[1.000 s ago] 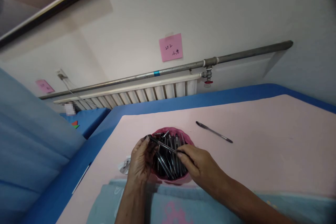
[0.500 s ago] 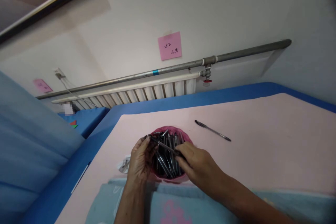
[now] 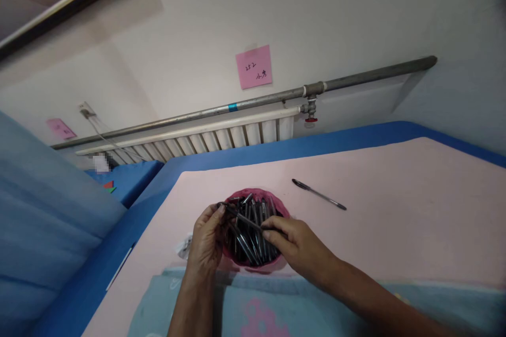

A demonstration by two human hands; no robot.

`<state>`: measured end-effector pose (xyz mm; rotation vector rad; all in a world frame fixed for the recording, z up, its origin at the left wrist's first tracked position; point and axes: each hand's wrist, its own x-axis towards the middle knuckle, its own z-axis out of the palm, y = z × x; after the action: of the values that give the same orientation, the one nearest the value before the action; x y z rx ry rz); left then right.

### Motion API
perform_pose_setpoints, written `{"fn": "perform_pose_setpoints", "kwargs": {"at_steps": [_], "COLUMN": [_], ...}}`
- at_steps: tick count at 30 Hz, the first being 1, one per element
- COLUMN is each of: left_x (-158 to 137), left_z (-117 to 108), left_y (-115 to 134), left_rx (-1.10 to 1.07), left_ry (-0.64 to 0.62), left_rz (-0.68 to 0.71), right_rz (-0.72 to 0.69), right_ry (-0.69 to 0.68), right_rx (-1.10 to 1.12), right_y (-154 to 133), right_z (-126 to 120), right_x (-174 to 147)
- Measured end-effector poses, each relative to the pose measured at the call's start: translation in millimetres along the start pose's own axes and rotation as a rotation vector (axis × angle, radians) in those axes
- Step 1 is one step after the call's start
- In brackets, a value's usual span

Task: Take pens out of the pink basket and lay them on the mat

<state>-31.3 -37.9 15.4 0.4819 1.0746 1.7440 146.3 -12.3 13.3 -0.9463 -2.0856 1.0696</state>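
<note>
A dark pen is stretched slantwise between my two hands, above a pink basket filled with several black and clear pens. My left hand, smudged with dark stains, pinches its upper left end. On the lower right end, the fingers of my right hand are closed. One more capped pen lies by itself on the pink sheet, right of the basket. Part of a crumpled white tissue shows left of my left wrist.
The pink sheet covers a blue-edged table. A light blue cloth lies along the near side. Behind the table run a white radiator and a metal pipe. At the left hangs a blue curtain.
My right hand has shifted slightly along the pen, its fingers now flatter. My left hand keeps its pinch. The view has moved a little.
</note>
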Motion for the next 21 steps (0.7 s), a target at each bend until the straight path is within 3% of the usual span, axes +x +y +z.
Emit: {"fn": "perform_pose_setpoints", "kwargs": {"at_steps": [4,9,11,15,21], "left_x": [1.3,7.1,10.7,17.9,28.1], "left_z": [-3.1,-16.7,-24.1,-33.1,-26.7], "left_y": [4.2,8.9,8.6,2.7,-12.7], "left_rx": [0.130,0.535,0.663,0.947,1.261], "left_ry": [-0.026,0.196,0.254,0.222,0.166], "left_rz": [0.081,0.369,0.408,0.410,0.560], "right_rz": [0.030,0.032,0.039,0.037,0.055], "right_ry": [0.031,0.185,0.200,0.202,0.192], "right_rx": [0.067,0.047,0.043,0.035,0.052], "right_y": [-2.9,4.5,7.1,7.3,4.6], "right_z": [-3.4,-7.6,-8.4,-8.8,-9.5], "right_x": [2.1,6.0,6.9,7.0,6.8]}}
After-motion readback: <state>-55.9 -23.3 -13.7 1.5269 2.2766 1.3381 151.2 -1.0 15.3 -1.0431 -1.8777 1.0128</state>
